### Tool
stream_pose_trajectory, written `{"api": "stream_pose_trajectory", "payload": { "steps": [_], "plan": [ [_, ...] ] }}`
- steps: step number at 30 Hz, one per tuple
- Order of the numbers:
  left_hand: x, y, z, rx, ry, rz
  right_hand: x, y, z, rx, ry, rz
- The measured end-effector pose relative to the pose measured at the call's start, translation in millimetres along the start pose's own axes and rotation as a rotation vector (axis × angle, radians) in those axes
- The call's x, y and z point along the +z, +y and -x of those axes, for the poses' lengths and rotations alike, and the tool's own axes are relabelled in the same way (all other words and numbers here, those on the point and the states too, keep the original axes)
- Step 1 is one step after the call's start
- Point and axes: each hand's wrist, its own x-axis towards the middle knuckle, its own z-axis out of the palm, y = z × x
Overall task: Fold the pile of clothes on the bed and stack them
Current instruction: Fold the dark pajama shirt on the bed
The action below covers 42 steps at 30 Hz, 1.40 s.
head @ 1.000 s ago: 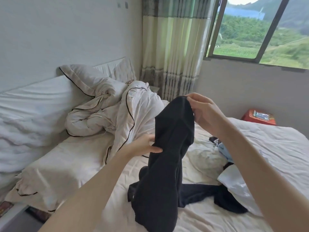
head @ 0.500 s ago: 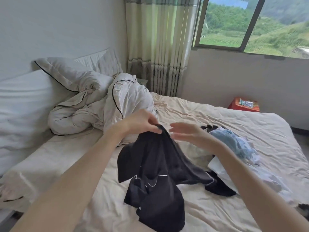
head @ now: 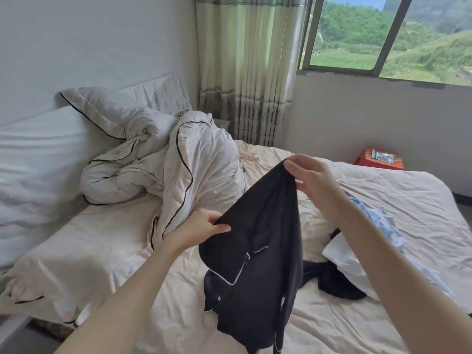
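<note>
The task looks to be at its beginning. No folded stack can be seen on the bed (head: 383,195), and the other clothes (head: 367,226) lie in a loose heap to the right: something light blue, something white, and a dark piece half under them.

The person holds one black garment (head: 255,264) up above the mattress. The right hand (head: 314,182) pinches its upper edge between thumb and fingers at the highest point. The left hand (head: 201,228) pinches a lower edge, further to the left, with the thumb on top of the cloth. The garment hangs between them and its lower part falls toward the sheet; whether it touches there is not clear.

The cloth seems soft and matte, maybe fleece, with thin white piping and a small pale button, so it is probably a pyjama top. The bed sheet is cream and wrinkled. A white duvet (head: 178,169) with black piping is bunched near the pillows.
</note>
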Motion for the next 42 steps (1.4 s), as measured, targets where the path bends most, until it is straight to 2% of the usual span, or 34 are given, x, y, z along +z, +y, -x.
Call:
{"api": "stream_pose_trajectory", "payload": {
  "steps": [2,4,5,7,10,12,14,17,19,20,21,24,26,28,30,36,42],
  "plan": [
    [-10.1,10.3,-6.5,-0.003,0.074,-0.012,-13.5,12.0,-0.3,-0.062,0.187,0.360],
    [-19.8,26.7,-15.1,-0.013,0.124,0.005,-15.3,28.4,10.0,-0.122,0.324,0.526],
    [-22.5,36.1,-18.9,-0.023,0.130,0.026,-10.3,36.2,19.3,-0.158,0.331,0.524],
    [-21.2,53.4,-25.1,-0.060,0.127,0.094,8.2,50.2,41.7,-0.235,0.220,0.519],
    [-13.5,70.5,-31.3,-0.110,0.166,0.225,39.1,64.3,74.7,-0.218,-0.008,0.622],
    [-11.1,77.4,-32.4,-0.115,0.190,0.266,51.3,71.4,86.3,-0.226,-0.053,0.681],
    [-9.7,81.2,-31.9,-0.113,0.208,0.283,57.0,72.3,90.7,-0.301,-0.020,0.746],
    [-7.3,83.2,-29.4,-0.082,0.248,0.314,59.3,70.5,85.4,-0.539,0.125,0.871],
    [-6.7,81.6,-26.8,-0.062,0.260,0.302,54.4,68.6,78.1,-0.663,0.179,0.837],
    [-7.2,79.7,-25.7,-0.054,0.256,0.308,51.6,65.5,74.1,-0.660,0.177,0.793],
    [-7.8,77.7,-24.2,-0.046,0.246,0.320,48.5,61.8,69.9,-0.605,0.161,0.724],
    [-6.4,70.8,-17.1,-0.017,0.177,0.416,40.9,45.6,55.5,-0.255,0.101,0.435],
    [0.2,65.3,-7.8,0.039,0.096,0.526,36.1,37.5,46.0,-0.109,0.071,0.344],
    [13.6,56.2,3.0,0.106,0.053,0.575,32.7,30.4,39.0,-0.046,0.053,0.337],
    [33.1,47.8,12.6,0.146,0.072,0.521,31.4,23.1,35.9,-0.002,0.046,0.310],
    [74.1,31.4,11.4,0.118,0.287,0.202,21.3,-6.3,28.5,0.112,0.032,0.103],
    [66.1,5.9,1.5,0.073,0.306,0.030,3.1,-25.9,21.1,0.143,-0.008,-0.074]
  ]
}}
